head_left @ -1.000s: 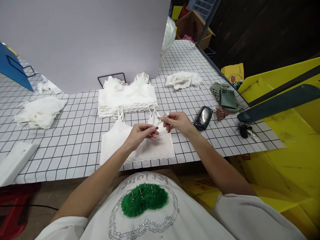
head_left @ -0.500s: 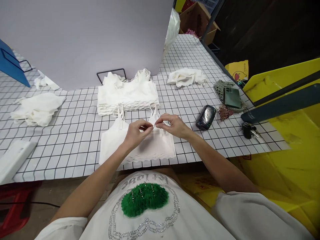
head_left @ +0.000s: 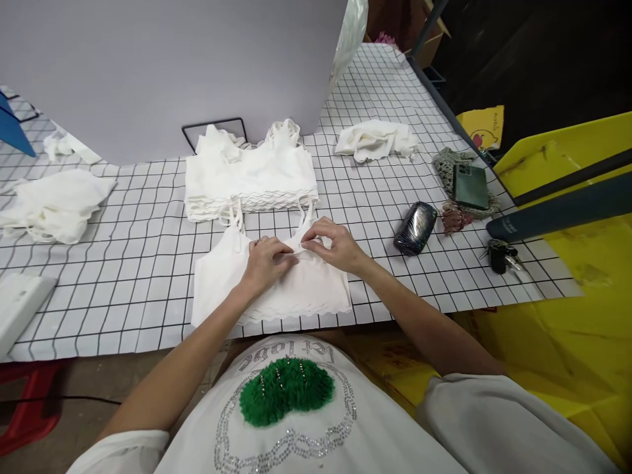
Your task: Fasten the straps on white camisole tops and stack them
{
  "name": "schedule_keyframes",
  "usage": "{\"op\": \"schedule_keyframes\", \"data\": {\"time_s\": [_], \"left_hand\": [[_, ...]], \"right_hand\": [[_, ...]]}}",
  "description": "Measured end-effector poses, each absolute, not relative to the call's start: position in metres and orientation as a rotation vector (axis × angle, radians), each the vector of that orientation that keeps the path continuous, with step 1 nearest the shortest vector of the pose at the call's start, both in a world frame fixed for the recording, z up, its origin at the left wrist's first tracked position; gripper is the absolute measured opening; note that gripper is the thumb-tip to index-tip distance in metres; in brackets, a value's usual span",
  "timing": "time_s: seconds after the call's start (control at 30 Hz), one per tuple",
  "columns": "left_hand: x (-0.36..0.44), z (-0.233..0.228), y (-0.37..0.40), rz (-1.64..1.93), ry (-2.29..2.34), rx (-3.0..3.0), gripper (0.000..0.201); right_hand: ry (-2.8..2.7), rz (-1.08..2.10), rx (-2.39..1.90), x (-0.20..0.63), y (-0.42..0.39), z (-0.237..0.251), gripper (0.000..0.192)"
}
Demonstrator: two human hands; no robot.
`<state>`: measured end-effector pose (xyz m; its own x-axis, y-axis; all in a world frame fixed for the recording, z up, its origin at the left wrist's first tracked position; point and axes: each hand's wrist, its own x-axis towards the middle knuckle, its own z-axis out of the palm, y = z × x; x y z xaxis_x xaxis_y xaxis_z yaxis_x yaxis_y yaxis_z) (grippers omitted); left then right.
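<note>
Both hands are working at the top edge of a white camisole [head_left: 269, 286] lying flat at the near edge of the gridded desk [head_left: 123, 289], just in front of the person. The left hand [head_left: 266, 260] is pressing down on the neckline with its fingers curled, pinching the fabric, while the right hand [head_left: 333, 245] is closing finger and thumb on a small fold or strap end just beside it; what exactly lies between the fingertips is too small to tell. To handle this well, the pinch should probably be kept light and the cloth flat, so the scalloped hem is not dragging off the near edge. A stack of folded white tops [head_left: 249, 174] is sitting just beyond, and a dark glossy case [head_left: 415, 228] is lying to the right, well apart.
</note>
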<state>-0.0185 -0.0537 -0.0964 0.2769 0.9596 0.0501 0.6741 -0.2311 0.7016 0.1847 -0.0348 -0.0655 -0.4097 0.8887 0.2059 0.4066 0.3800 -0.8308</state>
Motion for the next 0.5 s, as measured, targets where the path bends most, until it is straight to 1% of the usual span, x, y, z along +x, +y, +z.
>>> {"op": "schedule_keyframes", "data": {"time_s": [0.27, 0.5], "left_hand": [[-0.020, -0.102, -0.056, 0.703, 1.442, 2.059, 0.005], [-0.020, -0.106, -0.057, 0.739, 1.428, 2.118, 0.005]], "right_hand": [[-2.200, 0.798, -0.999, 0.177, -0.031, -0.087, 0.012], [-2.194, 0.771, -0.931, 0.178, -0.032, -0.089, 0.011]]}}
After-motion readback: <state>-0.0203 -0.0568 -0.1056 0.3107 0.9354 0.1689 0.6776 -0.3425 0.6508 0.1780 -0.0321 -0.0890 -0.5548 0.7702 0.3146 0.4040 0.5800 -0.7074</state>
